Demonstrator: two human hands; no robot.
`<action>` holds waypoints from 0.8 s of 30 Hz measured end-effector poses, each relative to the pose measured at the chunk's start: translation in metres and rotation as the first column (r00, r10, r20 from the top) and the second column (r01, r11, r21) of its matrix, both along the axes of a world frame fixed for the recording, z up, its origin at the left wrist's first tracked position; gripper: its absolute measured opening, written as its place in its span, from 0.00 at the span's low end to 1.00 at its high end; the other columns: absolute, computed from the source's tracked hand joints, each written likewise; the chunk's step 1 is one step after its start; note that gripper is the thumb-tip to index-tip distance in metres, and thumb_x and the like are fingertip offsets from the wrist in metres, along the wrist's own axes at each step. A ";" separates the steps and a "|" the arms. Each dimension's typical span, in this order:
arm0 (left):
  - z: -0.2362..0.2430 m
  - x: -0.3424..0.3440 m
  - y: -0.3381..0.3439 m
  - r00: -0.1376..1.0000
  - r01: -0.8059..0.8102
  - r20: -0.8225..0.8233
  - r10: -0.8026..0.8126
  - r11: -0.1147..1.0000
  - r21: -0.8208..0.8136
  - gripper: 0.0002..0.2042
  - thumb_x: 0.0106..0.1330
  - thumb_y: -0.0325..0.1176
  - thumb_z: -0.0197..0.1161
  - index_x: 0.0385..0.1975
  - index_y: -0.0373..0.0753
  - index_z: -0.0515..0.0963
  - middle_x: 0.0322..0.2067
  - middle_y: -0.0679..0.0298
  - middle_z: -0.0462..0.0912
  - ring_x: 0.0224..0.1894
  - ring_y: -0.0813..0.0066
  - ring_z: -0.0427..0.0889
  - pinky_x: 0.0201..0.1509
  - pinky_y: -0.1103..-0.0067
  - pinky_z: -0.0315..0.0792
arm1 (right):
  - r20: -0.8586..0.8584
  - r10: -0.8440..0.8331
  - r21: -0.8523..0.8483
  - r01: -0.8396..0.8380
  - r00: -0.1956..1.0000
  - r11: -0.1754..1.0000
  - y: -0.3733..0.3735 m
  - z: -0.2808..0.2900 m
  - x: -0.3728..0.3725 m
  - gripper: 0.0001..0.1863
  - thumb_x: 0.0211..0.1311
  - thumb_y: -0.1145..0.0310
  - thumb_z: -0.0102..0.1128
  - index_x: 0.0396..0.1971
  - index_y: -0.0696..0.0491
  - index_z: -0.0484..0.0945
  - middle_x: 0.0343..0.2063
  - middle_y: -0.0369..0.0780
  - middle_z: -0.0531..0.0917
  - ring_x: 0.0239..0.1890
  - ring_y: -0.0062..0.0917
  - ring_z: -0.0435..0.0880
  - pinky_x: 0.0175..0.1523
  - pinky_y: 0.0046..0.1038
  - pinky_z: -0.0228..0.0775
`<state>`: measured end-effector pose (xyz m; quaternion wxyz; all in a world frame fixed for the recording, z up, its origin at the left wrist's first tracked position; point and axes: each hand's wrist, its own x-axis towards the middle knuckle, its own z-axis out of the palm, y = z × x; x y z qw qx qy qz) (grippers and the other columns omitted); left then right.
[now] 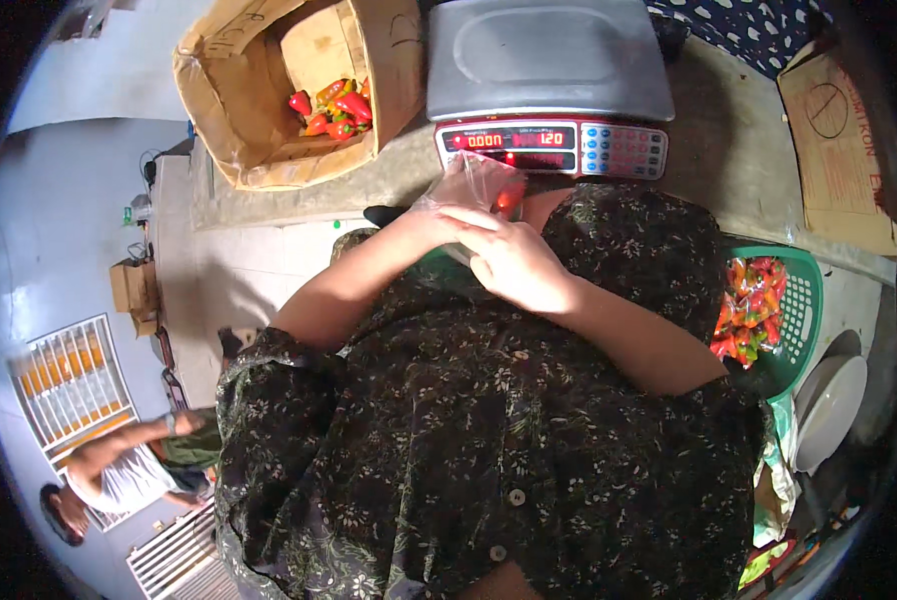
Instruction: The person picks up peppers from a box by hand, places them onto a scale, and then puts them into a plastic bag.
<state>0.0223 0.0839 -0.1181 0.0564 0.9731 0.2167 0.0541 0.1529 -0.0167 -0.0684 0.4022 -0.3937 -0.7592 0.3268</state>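
Note:
A clear plastic bag (466,180) with at least one red pepper (509,200) in it is in front of me, just below the scale's display. My left hand (431,226) is closed at the bag's left side, its fingers partly covered by the plastic and my other hand. Crossing over it, my right hand (514,262) has its fingers pointing left and its thumb below, closed on the lower part of the bag. Behind the bag stands a digital scale (552,60) with a bare metal pan and lit red digits.
Left of the scale, an open cardboard box (209,110) holds several red and yellow peppers (339,108). A green basket (804,310) with bagged peppers (754,305) sits at my right, near white plates (834,415). A flattened carton (839,150) leans farther right. Another person (129,475) is at far left.

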 end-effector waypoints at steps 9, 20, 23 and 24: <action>-0.025 0.004 0.002 0.977 -0.206 0.089 0.194 0.965 0.162 0.06 0.54 0.41 0.56 0.25 0.49 0.77 0.26 0.68 0.78 0.32 0.68 0.75 0.44 0.68 0.57 | -0.054 0.013 -0.116 -0.020 0.998 0.993 -0.003 0.012 -0.005 0.27 0.46 0.81 0.48 0.53 0.54 0.70 0.55 0.42 0.71 0.47 0.37 0.78 0.52 0.32 0.72; -0.012 -0.004 0.010 0.990 -0.112 -0.088 0.108 0.993 -0.044 0.11 0.58 0.41 0.56 0.37 0.49 0.80 0.33 0.65 0.81 0.39 0.70 0.77 0.46 0.66 0.64 | -0.165 -0.034 0.008 0.036 0.986 0.999 0.016 0.023 -0.004 0.24 0.48 0.82 0.48 0.50 0.56 0.72 0.50 0.44 0.75 0.49 0.36 0.76 0.54 0.31 0.68; -0.015 0.001 0.018 0.982 -0.132 -0.140 0.130 0.991 -0.011 0.12 0.57 0.40 0.57 0.39 0.48 0.79 0.35 0.64 0.80 0.40 0.68 0.77 0.48 0.68 0.65 | -0.203 -0.056 -0.028 0.051 0.978 0.998 0.036 0.035 -0.003 0.24 0.47 0.83 0.46 0.48 0.57 0.74 0.49 0.45 0.76 0.48 0.36 0.77 0.53 0.29 0.69; -0.011 0.005 0.022 0.971 -0.149 -0.188 0.145 0.989 -0.008 0.12 0.57 0.40 0.58 0.40 0.48 0.79 0.35 0.63 0.80 0.41 0.68 0.77 0.48 0.69 0.65 | -0.203 -0.069 -0.023 0.066 0.977 0.998 0.042 0.039 -0.003 0.24 0.47 0.84 0.45 0.47 0.57 0.75 0.48 0.45 0.77 0.48 0.36 0.77 0.53 0.28 0.69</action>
